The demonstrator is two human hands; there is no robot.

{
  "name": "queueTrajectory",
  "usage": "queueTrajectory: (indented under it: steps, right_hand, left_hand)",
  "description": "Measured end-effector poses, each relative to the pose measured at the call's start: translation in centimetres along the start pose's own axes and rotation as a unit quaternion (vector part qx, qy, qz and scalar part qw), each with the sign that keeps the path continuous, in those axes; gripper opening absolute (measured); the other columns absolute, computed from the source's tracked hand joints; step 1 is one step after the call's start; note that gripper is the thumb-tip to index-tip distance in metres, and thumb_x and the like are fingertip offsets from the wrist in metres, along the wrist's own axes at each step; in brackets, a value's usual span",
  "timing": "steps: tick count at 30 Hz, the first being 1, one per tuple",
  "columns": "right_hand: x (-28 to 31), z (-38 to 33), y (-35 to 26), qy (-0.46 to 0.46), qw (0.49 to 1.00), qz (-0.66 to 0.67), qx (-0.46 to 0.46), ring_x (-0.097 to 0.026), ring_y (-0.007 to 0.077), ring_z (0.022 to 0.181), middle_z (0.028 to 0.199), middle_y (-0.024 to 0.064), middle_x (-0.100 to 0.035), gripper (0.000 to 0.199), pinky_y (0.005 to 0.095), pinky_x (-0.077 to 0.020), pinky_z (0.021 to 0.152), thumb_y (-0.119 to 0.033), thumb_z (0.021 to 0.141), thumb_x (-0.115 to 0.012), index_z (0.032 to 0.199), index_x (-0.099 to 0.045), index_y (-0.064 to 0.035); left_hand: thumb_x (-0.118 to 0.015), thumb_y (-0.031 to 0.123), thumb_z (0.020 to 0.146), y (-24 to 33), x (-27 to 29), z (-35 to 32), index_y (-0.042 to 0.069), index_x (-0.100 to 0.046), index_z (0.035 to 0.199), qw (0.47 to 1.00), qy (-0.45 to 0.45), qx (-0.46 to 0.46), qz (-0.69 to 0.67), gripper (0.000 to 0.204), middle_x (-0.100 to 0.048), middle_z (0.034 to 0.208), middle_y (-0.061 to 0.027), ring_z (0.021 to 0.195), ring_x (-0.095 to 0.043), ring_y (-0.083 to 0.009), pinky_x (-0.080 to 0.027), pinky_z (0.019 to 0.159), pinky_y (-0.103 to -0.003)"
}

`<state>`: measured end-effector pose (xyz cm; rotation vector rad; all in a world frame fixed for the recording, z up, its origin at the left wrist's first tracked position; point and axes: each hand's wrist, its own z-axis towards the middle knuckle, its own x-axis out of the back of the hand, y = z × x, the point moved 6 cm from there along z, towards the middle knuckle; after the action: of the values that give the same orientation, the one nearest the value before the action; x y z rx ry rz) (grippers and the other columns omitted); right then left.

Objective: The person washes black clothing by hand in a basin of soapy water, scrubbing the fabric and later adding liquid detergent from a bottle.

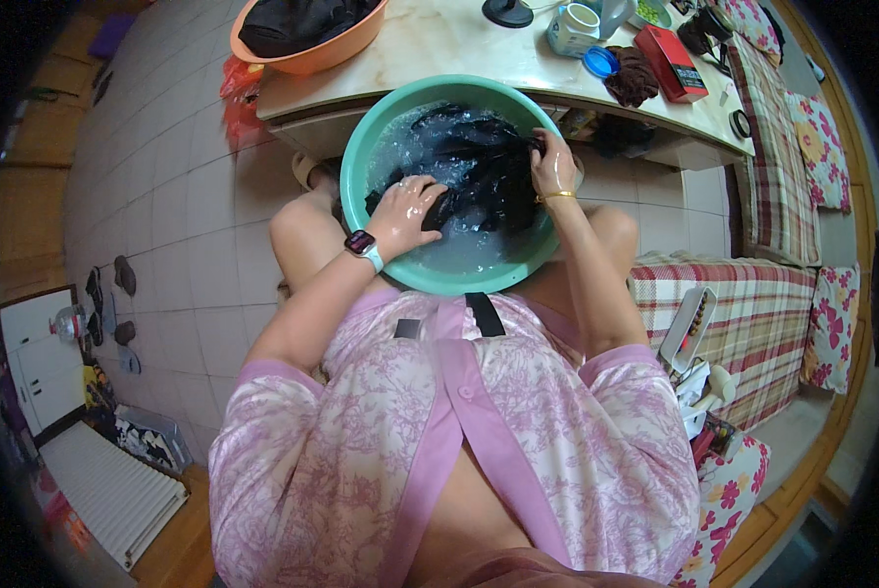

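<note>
A green plastic basin rests between my knees, holding cloudy, sudsy water. In the water lies a soaked black cloth, bunched and partly under the surface; its exact kind cannot be made out. My left hand, wet and with a watch above the wrist, is curled over a fold of the cloth at the basin's left side. At the right rim, my right hand pinches another part of the cloth, pulling it into a raised fold. A gold bracelet circles that wrist.
Beyond the basin stands a marble-topped table, carrying an orange basin with dark cloth, a white-and-blue tub, a blue lid and a red box. A plaid-covered sofa is at my right.
</note>
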<state>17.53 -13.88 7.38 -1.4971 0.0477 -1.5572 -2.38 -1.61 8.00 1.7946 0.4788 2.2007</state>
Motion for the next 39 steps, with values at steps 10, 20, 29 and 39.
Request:
queueTrajectory:
  steps: [10,20,29,39]
  right_hand:
    - [-3.2,-7.5,-4.5,-0.197,0.941,-0.133,0.241,-0.041,0.0284,0.111,0.121,0.0134,-0.042,0.051,0.0381,-0.0385,0.088,-0.019,0.064,-0.066,0.112,-0.050,-0.0100]
    - [-4.5,-2.8,-0.6,-0.154,0.985,-0.040,0.059,-0.054,0.0287,0.078,0.078,0.0080,-0.057,0.008,0.0397,-0.0459,0.065,-0.014,0.071,-0.058,0.076,-0.055,-0.0092]
    - [-4.7,-3.4,-1.9,-0.185,0.949,-0.197,0.161,-0.053,0.0292,0.085,0.085,0.0106,-0.056,0.016,0.0408,-0.0439,0.071,-0.020,0.074,-0.058,0.087,-0.056,-0.0100]
    - [-3.5,0.2,-0.4,-0.194,0.975,0.103,-0.041,-0.056,0.0332,0.075,0.079,0.0144,-0.060,0.013,0.0410,-0.0452,0.067,-0.016,0.078,-0.055,0.084,-0.056,-0.0047]
  left_hand:
    - [-0.054,0.017,0.082,-7.4,-0.6,1.5,0.002,-0.058,0.093,0.951,0.007,0.190,-0.244,0.020,-0.060,0.085,-0.0119,0.087,-0.056,-0.0238,-0.041,0.079,-0.031]
    - [-0.046,0.022,0.086,-10.0,4.5,3.0,-0.001,-0.057,0.073,0.918,0.149,0.216,-0.297,0.029,-0.058,0.066,-0.0081,0.064,-0.056,-0.0139,-0.044,0.062,-0.027]
    - [-0.072,0.032,0.060,0.5,-2.2,1.7,0.001,-0.050,0.101,0.985,-0.015,0.143,0.099,0.056,-0.045,0.097,-0.0122,0.094,-0.047,-0.0284,-0.043,0.073,-0.038]
    - [-0.063,0.007,0.062,-4.0,0.5,1.8,0.006,-0.050,0.094,0.983,0.072,0.152,0.074,0.034,-0.050,0.091,-0.0119,0.087,-0.052,-0.0304,-0.045,0.071,-0.039]
